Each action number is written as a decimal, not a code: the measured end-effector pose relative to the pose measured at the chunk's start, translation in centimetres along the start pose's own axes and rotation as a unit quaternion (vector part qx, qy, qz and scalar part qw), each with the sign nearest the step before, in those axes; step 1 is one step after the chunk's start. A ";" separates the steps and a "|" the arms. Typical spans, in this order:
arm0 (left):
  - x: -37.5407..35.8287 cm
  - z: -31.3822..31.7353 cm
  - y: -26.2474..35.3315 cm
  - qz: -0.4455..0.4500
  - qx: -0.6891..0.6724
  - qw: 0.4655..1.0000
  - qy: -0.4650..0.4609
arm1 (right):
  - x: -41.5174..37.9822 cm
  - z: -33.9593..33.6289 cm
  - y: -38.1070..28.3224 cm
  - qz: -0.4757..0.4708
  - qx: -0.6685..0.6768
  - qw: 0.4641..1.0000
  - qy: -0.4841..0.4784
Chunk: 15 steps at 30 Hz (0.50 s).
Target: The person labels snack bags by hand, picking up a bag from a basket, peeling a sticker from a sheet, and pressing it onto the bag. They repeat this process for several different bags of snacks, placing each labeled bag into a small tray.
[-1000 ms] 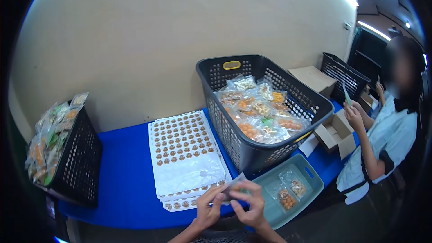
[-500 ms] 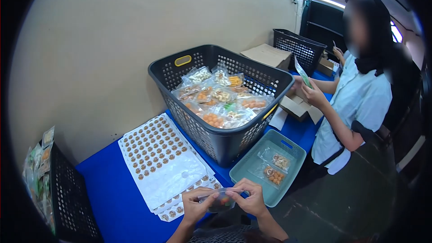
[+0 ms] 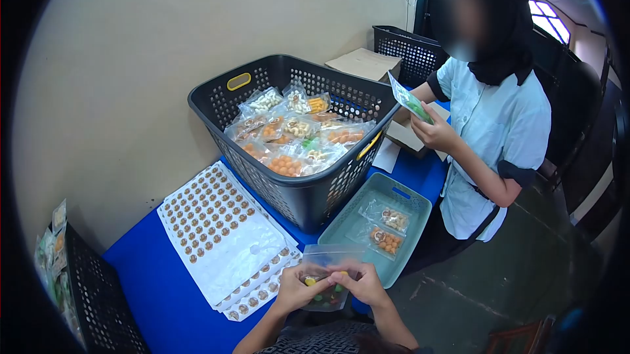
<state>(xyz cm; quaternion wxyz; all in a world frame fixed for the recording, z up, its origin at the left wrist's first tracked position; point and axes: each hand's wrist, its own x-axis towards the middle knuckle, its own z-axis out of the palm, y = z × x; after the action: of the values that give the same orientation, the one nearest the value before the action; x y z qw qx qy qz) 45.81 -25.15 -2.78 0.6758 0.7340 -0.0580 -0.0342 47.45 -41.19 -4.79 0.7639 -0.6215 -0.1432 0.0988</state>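
Note:
Between my hands, low in the head view, is a clear zip bag [image 3: 333, 255] with colourful pieces, some yellow and green, in its lower part. My left hand [image 3: 298, 286] pinches its left side, thumb on the front. On the other side, my right hand [image 3: 365, 283] grips it with the thumb close to my left one. The bag's top edge stands up above my fingers. Just beyond my right hand lies a green tray [image 3: 341, 228] with two filled bags, one of orange balls [image 3: 387, 241] and one of pale pieces [image 3: 394, 219].
A large dark basket [image 3: 308, 198] full of snack bags stands ahead. Sheets of round stickers [image 3: 226, 259] lie on the blue table [image 3: 138, 262]. Another dark basket [image 3: 98, 288] is at left. At right a co-worker [image 3: 492, 131] holds a green packet [image 3: 413, 101] near a cardboard box [image 3: 403, 136].
The bag in my hands has turned upright, so its top edge and contents show more. My view has shifted right. The co-worker appears nearer, still holding the packet.

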 end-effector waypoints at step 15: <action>4.8 8.9 -1.5 -0.014 -0.152 0.983 0.103 | 3.1 -9.6 -2.3 0.014 0.049 0.999 0.005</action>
<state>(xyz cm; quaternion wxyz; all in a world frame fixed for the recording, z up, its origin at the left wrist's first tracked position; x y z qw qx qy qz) 49.45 -34.43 -4.88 0.7811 0.6233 0.0280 0.0243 53.55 -49.49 -4.08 0.7926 -0.5858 -0.1257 0.1137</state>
